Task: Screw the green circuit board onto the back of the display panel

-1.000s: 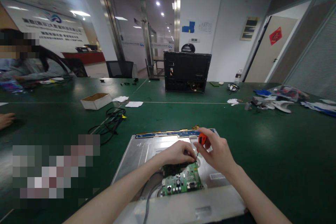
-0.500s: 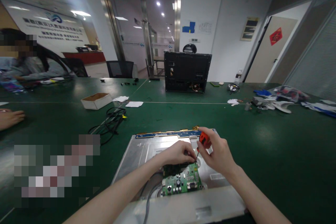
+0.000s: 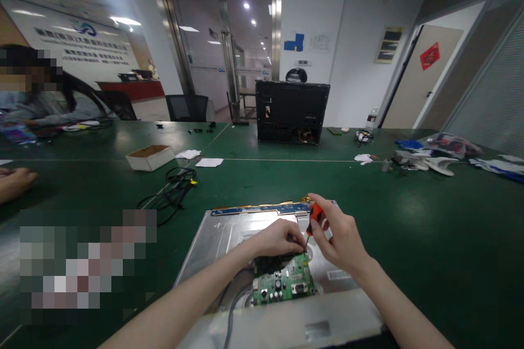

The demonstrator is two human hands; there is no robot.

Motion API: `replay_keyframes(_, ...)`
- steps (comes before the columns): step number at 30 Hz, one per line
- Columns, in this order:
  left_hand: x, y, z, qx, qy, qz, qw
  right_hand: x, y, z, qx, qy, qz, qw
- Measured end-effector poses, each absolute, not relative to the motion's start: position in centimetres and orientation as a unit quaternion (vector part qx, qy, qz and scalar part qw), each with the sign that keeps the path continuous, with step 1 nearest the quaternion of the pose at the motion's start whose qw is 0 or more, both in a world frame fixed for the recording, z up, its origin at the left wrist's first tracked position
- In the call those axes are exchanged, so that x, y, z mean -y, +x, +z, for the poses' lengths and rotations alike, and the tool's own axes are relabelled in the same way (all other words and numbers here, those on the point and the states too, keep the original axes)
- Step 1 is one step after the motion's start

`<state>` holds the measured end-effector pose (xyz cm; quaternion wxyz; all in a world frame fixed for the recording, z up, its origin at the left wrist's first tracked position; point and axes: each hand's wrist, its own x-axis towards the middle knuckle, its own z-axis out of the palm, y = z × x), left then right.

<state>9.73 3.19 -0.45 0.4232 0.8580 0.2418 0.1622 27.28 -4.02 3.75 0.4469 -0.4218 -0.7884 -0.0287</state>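
A silver display panel [image 3: 219, 240] lies in front of me with a green circuit board [image 3: 282, 283] on its back. My right hand [image 3: 338, 234] grips an orange-and-black screwdriver [image 3: 314, 219], its shaft slanting down to the board's far corner. Beside the tip, the fingers of my left hand [image 3: 280, 237] are pinched together; whatever they hold is too small or hidden to make out. Along the panel's far edge runs a blue circuit strip [image 3: 254, 209]. A grey cable [image 3: 231, 311] passes left of the green board.
Black cables [image 3: 174, 191] lie coiled on the green table [image 3: 429, 240] to the left, near an open box [image 3: 150, 158]. A black monitor housing [image 3: 292, 112] stands at the back. Another person's hand [image 3: 16, 182] rests at the left edge. Gloves and bags [image 3: 442, 152] lie far right.
The screwdriver's handle has turned and shifted slightly in my right hand, whose fingers moved a little. My left hand stays in place. At the far left, the other person's hand moved slightly.
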Motion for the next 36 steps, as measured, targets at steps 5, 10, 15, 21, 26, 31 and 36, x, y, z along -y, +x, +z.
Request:
replay_keyframes(5, -3.14, 9.73, -0.37, -0.245, 0.857, 0.162, 0.423, 4.07, 27.20, 3.79, 0.782, -0.421, -0.025, 0.459)
replay_keyframes(10, -3.25, 9.76, -0.68, -0.249, 0.857, 0.160, 0.423, 3.82, 27.15, 3.51, 0.769, -0.430, -0.056, 0.469)
replay_keyframes(15, -3.32, 9.75, -0.88, -0.249, 0.858, 0.158, 0.421, 3.52, 27.38, 3.22, 0.779, -0.417, -0.072, 0.463)
replay_keyframes(21, -3.22, 9.71, -0.65, -0.249, 0.858, 0.159, 0.420, 3.46, 27.61, 3.15, 0.786, -0.424, -0.073, 0.444)
replay_keyframes(26, -3.17, 9.74, -0.51, -0.247, 0.858, 0.161, 0.421, 3.69, 27.53, 3.31, 0.792, -0.425, -0.042, 0.437)
replay_keyframes(31, -3.24, 9.76, -0.64, -0.246, 0.857, 0.160, 0.424, 4.09, 27.43, 3.78, 0.794, -0.417, -0.007, 0.442)
replay_keyframes(36, -3.32, 9.77, -0.83, -0.248, 0.855, 0.164, 0.425, 4.05, 27.31, 3.63, 0.789, -0.418, -0.013, 0.450)
